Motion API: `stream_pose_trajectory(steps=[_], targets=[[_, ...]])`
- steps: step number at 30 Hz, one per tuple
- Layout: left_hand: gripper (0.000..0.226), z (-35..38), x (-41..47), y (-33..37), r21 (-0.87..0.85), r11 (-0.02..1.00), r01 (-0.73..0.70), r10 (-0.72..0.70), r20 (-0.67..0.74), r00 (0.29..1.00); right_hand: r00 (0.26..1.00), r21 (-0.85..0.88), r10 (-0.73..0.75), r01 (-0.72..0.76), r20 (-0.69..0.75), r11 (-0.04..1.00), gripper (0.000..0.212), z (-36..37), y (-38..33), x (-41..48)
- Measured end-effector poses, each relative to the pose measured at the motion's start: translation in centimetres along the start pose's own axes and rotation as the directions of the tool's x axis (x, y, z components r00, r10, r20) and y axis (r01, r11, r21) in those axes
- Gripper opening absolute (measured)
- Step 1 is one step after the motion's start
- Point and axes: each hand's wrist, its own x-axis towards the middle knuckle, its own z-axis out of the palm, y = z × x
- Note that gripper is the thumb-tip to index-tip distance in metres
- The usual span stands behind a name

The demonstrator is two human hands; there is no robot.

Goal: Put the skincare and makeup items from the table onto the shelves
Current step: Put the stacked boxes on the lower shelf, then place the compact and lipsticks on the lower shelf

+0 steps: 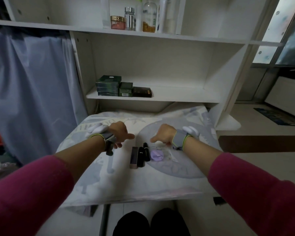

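Note:
On the cloth-covered table (109, 181) lie a brown slim box (134, 157), two black tubes (140, 156) (146, 151) and a round lilac compact (156, 155) in a clear wrapper. My left hand (120, 134) hovers just left of them, fingers loosely curled, holding nothing. My right hand (163, 134) hangs just above the compact's wrapper, fingers curled down; whether it touches the wrapper I cannot tell. On the lower shelf (169, 96) stand green boxes (109, 86) and a dark box (142, 92). Jars and bottles (140, 17) fill the upper shelf.
A blue curtain (32, 91) hangs at the left of the white shelf unit. Most of the lower shelf to the right of the boxes is bare. A cabinet (286, 97) and floor mat (278, 115) are at the right. My knees (150, 223) show below the table edge.

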Motion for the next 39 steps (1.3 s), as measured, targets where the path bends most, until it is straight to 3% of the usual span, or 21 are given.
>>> stream_pose_trajectory(steps=[4, 7, 12, 17, 24, 29, 39], targets=[[0.05, 1.7, -0.9, -0.5, -0.037, 0.998, 0.049, -0.044, 0.11, 0.993, 0.996, -0.079, 0.036, -0.029, 0.077, 0.996, 0.037, 1.2, 0.2, -1.3], [0.053, 2.8, -1.4, -0.8, -0.023, 0.998, 0.06, -0.055, 0.171, 0.984, 0.993, -0.22, 0.086, -0.066, 0.083, 0.973, 0.042, 2.0, 0.0, -2.2], [0.047, 4.0, -1.4, -1.2, -0.046, 0.997, 0.067, -0.055, 0.236, 0.97, 0.996, -0.164, 0.085, -0.086, -0.011, 0.983, 0.031, 2.9, 1.4, -2.1], [0.036, 4.3, -1.0, -1.3, -0.08, 0.994, 0.076, -0.056, 0.223, 0.973, 0.996, -0.185, 0.069, -0.078, -0.054, 0.98, 0.049, 3.1, 2.8, -1.6], [0.026, 4.9, -0.6, -0.2, -0.083, 0.994, 0.075, -0.064, 0.125, 0.99, 0.995, -0.06, 0.083, -0.087, -0.057, 0.994, 0.062, 3.1, 3.2, -1.5], [0.025, 5.2, -0.2, -0.4, -0.1, 0.992, 0.076, -0.064, 0.119, 0.991, 0.99, 0.053, 0.138, -0.137, -0.014, 0.989, 0.038, 3.3, 3.2, -1.1], [0.028, 5.2, -0.4, -0.6, -0.154, 0.979, 0.134, -0.114, 0.132, 0.985, 0.966, 0.366, 0.252, -0.256, 0.06, 0.895, 0.035, 2.9, 3.7, -0.9]])
